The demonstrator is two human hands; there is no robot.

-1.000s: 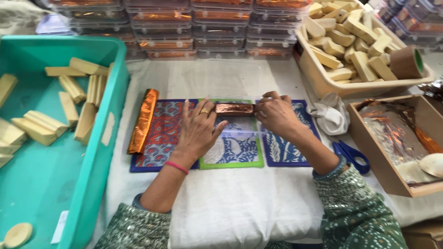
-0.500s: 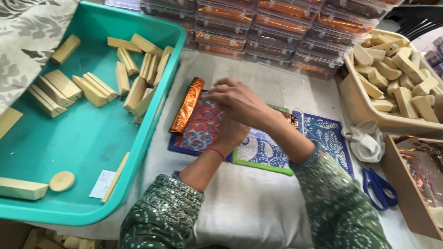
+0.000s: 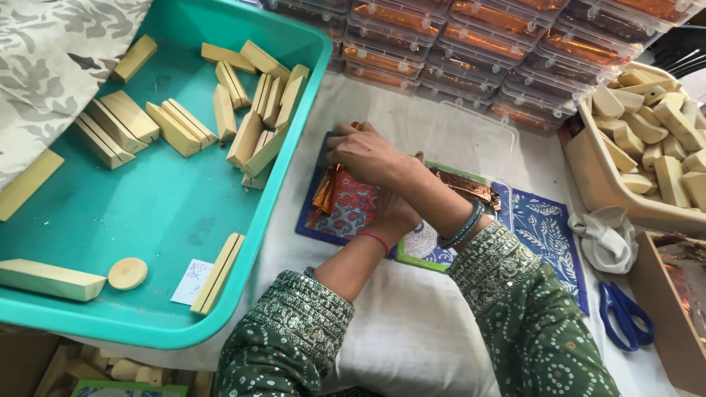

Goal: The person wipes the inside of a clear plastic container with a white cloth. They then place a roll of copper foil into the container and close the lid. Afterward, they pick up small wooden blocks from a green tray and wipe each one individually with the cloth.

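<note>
My right hand (image 3: 368,153) reaches across to the left and closes over the top end of an orange foil-wrapped bar (image 3: 325,192), which stands tilted on a red patterned mat (image 3: 351,209). My left hand (image 3: 393,213), with a red thread at the wrist, lies beneath the right forearm on the mats; its fingers are hidden. A copper foil-wrapped bar (image 3: 462,185) rests just right of my crossed arms, on the green-edged mat (image 3: 423,254). A blue leaf-patterned mat (image 3: 548,231) lies further right.
A teal tray (image 3: 290,158) of pale wooden blocks sits at the left. Stacked clear boxes (image 3: 471,44) of foil-wrapped bars line the back, with a clear lid (image 3: 471,136) before them. At the right are a beige tray (image 3: 588,173) of blocks, a white cloth (image 3: 607,239), blue scissors (image 3: 625,316) and a wooden box (image 3: 662,316).
My view has swung left. My right hand left the copper bar, crossed over the left arm and took hold of the orange bar, which now stands tilted instead of lying flat.
</note>
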